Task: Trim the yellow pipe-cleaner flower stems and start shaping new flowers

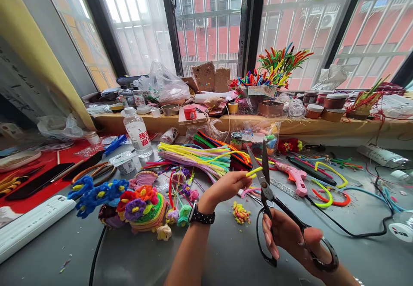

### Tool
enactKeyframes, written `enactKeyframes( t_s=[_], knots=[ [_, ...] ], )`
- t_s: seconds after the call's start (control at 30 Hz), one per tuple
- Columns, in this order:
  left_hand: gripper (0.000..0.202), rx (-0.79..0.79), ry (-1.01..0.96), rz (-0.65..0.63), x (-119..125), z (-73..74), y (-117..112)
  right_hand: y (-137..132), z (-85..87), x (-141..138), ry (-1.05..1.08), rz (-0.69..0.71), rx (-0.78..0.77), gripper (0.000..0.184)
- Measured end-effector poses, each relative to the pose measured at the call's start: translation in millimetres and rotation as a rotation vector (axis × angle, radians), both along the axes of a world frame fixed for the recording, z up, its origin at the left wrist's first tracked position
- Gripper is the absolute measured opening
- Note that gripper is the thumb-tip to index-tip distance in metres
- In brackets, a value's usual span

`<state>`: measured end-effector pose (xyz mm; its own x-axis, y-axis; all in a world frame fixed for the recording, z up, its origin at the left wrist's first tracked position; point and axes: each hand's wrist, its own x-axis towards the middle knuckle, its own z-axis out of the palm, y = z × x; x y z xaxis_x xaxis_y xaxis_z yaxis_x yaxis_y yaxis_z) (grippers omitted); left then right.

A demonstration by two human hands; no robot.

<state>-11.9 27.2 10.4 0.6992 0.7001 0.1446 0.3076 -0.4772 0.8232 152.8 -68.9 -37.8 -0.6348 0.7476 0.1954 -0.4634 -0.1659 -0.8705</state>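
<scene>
My left hand (227, 188), a watch on its wrist, pinches a short yellow pipe cleaner (254, 172). The far end of that piece lies at the parted blades of the black-handled scissors (263, 178). Fingers and thumb of my right hand (285, 234) go through the scissors' loops, which are spread apart. Below the pinch, a small heap of yellow and pink clippings (241, 212) rests on the grey table. Behind my left hand lies a bundle of pastel pipe cleaners (196, 156). Left of the wrist sit pipe-cleaner flowers (137, 206) in blue, red, orange and purple.
A pink glue gun (293, 176) with a black cord lies at the right. At the left are a water bottle (137, 133) and a white power strip (35, 225). The windowsill (206, 122) holds jars, plastic bags and a container of colourful pipe cleaners (258, 92).
</scene>
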Motion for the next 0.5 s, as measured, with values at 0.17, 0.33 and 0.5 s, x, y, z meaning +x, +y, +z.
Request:
enactKeyframes(
  t_s=[0.17, 0.33, 0.5],
  knots=[
    [0.028, -0.03, -0.033, -0.012, -3.1, 4.9, -2.4, -4.6, 7.3, -2.9, -0.05, -0.072, 0.005, 0.068],
    [0.036, -0.134, -0.149, -0.09, -5.7, 7.0, -2.1, -5.2, 4.3, 1.0, -0.081, -0.15, 0.038, 0.075],
    [0.04, -0.217, -0.191, -0.086, -8.7, 5.6, 1.4, -6.7, 4.6, 5.4, -0.092, -0.164, 0.054, 0.075]
  ],
)
